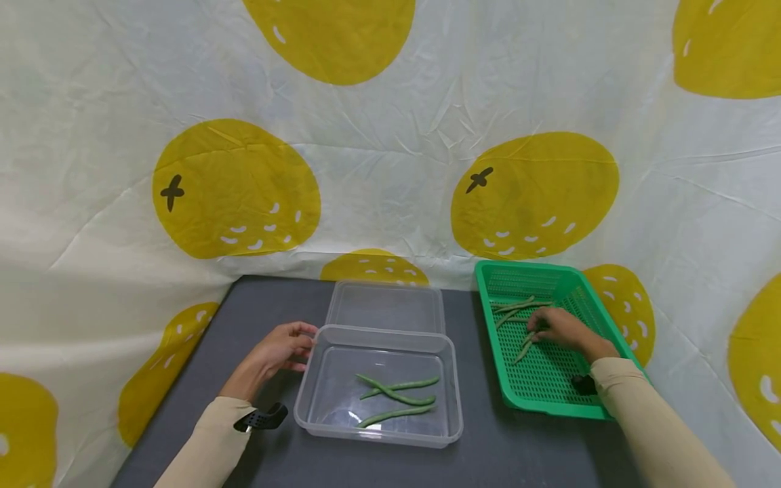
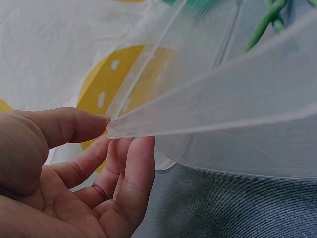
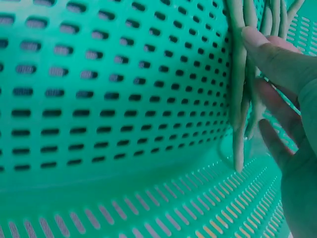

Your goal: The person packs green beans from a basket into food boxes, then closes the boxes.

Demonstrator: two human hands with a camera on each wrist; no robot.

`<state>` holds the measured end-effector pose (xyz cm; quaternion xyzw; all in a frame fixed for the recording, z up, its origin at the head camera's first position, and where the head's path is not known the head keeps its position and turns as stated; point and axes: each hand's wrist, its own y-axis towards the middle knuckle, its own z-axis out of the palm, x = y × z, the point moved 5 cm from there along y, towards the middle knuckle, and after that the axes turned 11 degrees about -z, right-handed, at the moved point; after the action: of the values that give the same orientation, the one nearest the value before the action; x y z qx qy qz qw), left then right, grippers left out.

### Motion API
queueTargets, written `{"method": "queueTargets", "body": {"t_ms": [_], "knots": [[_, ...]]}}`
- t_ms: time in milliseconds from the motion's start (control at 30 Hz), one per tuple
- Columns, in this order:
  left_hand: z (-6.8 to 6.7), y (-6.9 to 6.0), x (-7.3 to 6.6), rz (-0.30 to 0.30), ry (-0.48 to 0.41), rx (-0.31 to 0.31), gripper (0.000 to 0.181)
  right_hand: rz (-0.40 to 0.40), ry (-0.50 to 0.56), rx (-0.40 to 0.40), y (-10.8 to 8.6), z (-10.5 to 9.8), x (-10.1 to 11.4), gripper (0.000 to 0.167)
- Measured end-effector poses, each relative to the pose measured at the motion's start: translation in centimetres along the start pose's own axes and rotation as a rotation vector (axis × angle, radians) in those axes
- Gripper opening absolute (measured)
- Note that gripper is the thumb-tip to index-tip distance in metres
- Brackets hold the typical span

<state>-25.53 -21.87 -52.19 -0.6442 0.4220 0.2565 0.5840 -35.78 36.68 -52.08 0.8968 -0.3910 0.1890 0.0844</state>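
Note:
My left hand (image 1: 283, 351) is at the left side of a clear plastic container (image 1: 378, 437). In the left wrist view, the thumb and fingers of this hand pinch the corner of its rim (image 2: 131, 130). Several green beans (image 1: 396, 414) lie on the container's floor, two of them crossed. Over on the right, my right hand (image 1: 558, 327) reaches into a green perforated basket (image 1: 506, 386). Its thumb and fingers pinch at green beans (image 3: 239, 99) there; how many are between them cannot be made out. More beans (image 1: 512, 307) lie in the basket's far part.
A clear flat lid (image 1: 387, 301) lies behind the container on the dark table (image 1: 470, 454). A white cloth (image 1: 390, 183) with yellow fruit prints hangs along the table's back. Table surface separates container and basket.

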Motion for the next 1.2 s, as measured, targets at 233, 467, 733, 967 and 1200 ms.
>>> {"method": "queueTargets", "body": {"t_ms": [233, 467, 733, 967, 1200], "knots": [[-0.1, 0.2, -0.1, -0.002, 0.002, -0.007, 0.040, -0.051, -0.055, -0.009, -0.4, -0.3, -0.1, 0.017], [0.1, 0.1, -0.3, 0.002, 0.001, 0.001, 0.040, -0.008, 0.013, -0.010, -1.2, -0.2, -0.1, 0.014], [0.1, -0.3, -0.3, 0.002, 0.008, 0.004, 0.040, -0.030, 0.120, 0.089, -1.5, 0.0, 0.7, 0.012], [0.2, -0.3, -0.2, 0.006, 0.003, 0.013, 0.040, -0.052, 0.114, 0.110, -2.0, -0.9, 1.5, 0.011], [0.1, -0.3, -0.2, 0.012, 0.001, 0.007, 0.040, -0.119, 0.020, 0.048, -2.5, -2.3, 2.4, 0.013]]}}
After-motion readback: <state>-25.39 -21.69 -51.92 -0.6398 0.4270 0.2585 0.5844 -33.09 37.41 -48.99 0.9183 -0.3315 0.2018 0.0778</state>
